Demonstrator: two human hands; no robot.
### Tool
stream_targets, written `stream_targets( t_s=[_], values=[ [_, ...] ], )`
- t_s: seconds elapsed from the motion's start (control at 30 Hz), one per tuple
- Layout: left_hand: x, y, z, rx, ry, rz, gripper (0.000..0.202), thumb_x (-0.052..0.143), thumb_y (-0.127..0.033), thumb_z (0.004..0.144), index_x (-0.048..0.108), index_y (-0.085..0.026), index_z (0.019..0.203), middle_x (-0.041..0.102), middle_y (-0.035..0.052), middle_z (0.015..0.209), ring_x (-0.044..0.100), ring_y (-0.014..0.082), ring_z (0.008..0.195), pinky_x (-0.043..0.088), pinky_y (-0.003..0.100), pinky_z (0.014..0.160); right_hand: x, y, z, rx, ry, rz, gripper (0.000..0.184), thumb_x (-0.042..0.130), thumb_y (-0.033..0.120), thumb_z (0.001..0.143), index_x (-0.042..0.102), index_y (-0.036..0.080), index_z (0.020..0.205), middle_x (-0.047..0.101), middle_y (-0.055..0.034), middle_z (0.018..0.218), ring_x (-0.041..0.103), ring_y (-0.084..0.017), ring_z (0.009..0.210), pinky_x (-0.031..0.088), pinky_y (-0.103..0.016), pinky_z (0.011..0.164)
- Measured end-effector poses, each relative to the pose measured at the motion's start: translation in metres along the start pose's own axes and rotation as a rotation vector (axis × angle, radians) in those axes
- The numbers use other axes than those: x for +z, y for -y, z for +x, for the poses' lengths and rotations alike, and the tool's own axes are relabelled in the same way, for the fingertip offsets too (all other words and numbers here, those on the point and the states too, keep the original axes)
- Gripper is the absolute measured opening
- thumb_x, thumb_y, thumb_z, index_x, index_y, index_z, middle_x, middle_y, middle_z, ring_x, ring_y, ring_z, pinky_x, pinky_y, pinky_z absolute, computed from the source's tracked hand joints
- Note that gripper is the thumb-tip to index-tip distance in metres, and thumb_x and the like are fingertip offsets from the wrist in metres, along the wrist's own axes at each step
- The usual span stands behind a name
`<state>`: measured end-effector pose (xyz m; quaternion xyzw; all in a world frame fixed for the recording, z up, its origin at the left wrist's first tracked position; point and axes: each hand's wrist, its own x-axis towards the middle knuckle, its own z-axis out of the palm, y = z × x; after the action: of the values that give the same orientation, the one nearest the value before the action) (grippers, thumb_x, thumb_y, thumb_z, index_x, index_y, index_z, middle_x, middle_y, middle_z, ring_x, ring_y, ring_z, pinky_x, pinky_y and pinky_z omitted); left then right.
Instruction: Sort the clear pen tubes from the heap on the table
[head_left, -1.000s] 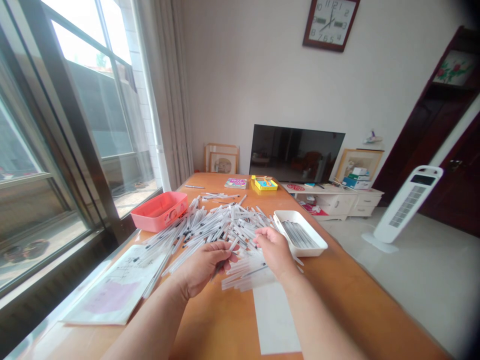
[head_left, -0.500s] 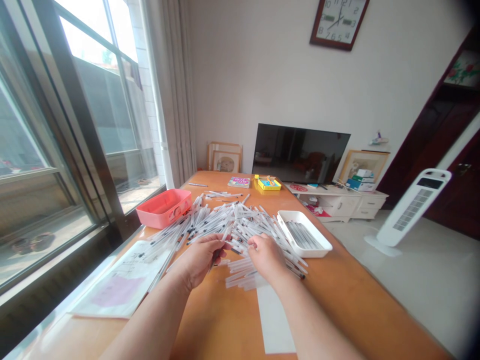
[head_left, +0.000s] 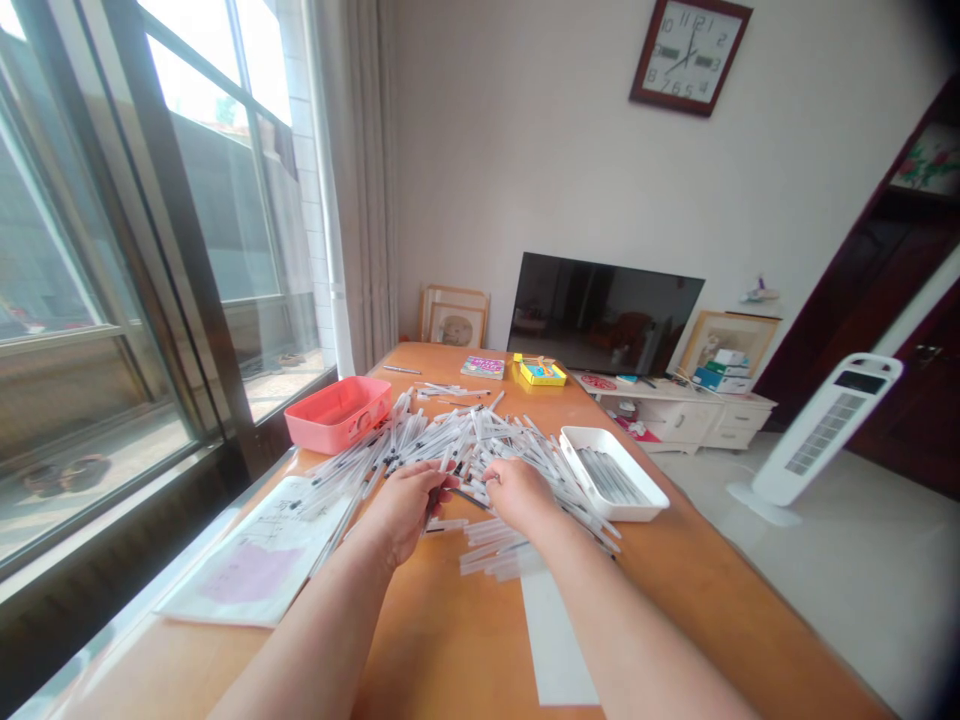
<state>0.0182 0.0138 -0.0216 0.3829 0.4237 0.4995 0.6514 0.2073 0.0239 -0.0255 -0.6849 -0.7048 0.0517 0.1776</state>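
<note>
The left hand (head_left: 412, 508) is closed, its thumb and fingers clamped on slim pen parts; a clear pen barrel (head_left: 443, 464) stands up from its fingertips, and a slim dark rod (head_left: 471, 498) slants from beside them toward the other hand; the right hand (head_left: 521, 495) is curled with thumb and fingertips drawn close, just beyond the rod's far end; whether it grips anything, I cannot tell.

The 2 hands are near each other but apart, at the near edge of a large pile of clear pen barrels (head_left: 491, 440), many with black ends; the pile spreads beyond both hands and out to either side; a smaller cluster of clear tubes (head_left: 491, 552) lies on the person's side of the right hand, over the top of a white paper sheet (head_left: 559, 640).

A white tray (head_left: 654, 508) holding slim grey sticks (head_left: 611, 475) sits to the right of the right hand; a coral-red bin (head_left: 337, 430) stands beyond the left hand, to its left; all rest on 1 wooden table (head_left: 442, 630).
</note>
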Motion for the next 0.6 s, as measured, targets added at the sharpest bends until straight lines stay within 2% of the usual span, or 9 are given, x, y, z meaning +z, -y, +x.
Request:
stream_targets(
  t_s=[0.23, 0.6],
  values=[
    [-0.001, -0.005, -0.003, 0.003, -0.015, -0.01, 0.031, 0.068, -0.021, 0.072, 0.069, -0.011, 0.102, 0.069, 0.0083, 0.083, 0.058, 0.0104, 0.061, 0.039, 0.019, 0.051, 0.01, 0.014, 0.025, -0.036, 0.04, -0.031, 0.023, 0.057, 0.032, 0.086, 0.078, 0.032, 0.094, 0.07, -0.0048, 0.103, 0.065, -0.022, 0.091, 0.042, -0.029, 0.072],
    [-0.001, -0.001, -0.001, 0.014, 0.006, 0.0, 0.028, 0.066, -0.022, 0.073, 0.07, -0.012, 0.098, 0.069, 0.0073, 0.081, 0.056, 0.01, 0.06, 0.037, 0.02, 0.051, 0.021, 0.024, 0.051, -0.029, 0.12, -0.005, 0.011, 0.068, 0.025, 0.073, 0.078, 0.025, 0.076, 0.075, -0.0062, 0.085, 0.066, -0.022, 0.082, 0.041, -0.028, 0.068]
  ],
)
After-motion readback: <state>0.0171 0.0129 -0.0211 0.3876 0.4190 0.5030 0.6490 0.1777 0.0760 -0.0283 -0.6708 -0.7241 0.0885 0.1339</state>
